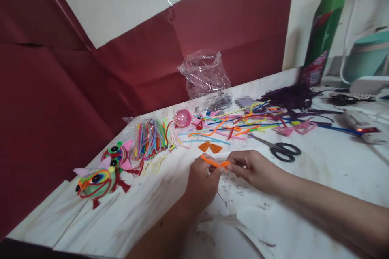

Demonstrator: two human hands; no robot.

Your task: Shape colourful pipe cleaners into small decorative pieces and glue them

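An orange pipe cleaner [209, 161] is pinched between the fingertips of both hands, with a bent or twisted part at its right end. My left hand [203, 178] is closed on it from the left. From the right, my right hand [251, 170] grips the same piece with thumb and fingers. Just beyond the hands lie two orange-brown felt pieces [210, 147]. Black-handled scissors [281, 150] rest to the right of them. Under the hands is a sheet with printed writing [235, 188]. Part of the orange piece is hidden by the fingers.
A bag of colourful pipe cleaners [152, 139] lies left, near two decorated animal-like ornaments [96, 182]. Loose pipe cleaners [225, 123], a pink ball [182, 118] and dark purple strands [288, 96] spread along the back. A green box [325, 36] stands back right.
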